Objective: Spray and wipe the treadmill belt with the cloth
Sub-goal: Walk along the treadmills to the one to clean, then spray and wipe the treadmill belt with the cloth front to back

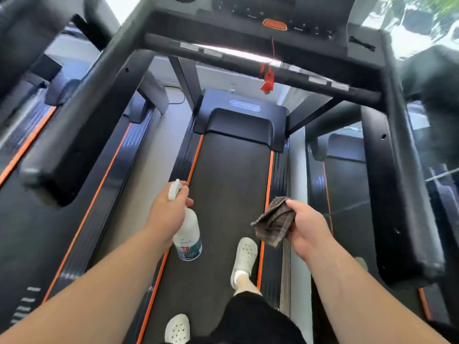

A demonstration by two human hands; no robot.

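The dark treadmill belt (pixel 231 180) runs away from me between orange-edged side rails. I stand on it in white clogs. My left hand (pixel 169 212) grips a white spray bottle (pixel 188 237) by its neck and trigger, above the belt's left edge, nozzle toward the front. My right hand (pixel 306 227) holds a folded grey-brown cloth (pixel 274 223) above the belt's right rail.
The black handrails (pixel 74 135) and the crossbar (pixel 248 58) frame me on both sides and ahead, under the console (pixel 273 18). A red safety clip (pixel 267 80) hangs from the crossbar. Other treadmills (pixel 347 194) stand close on the left and right.
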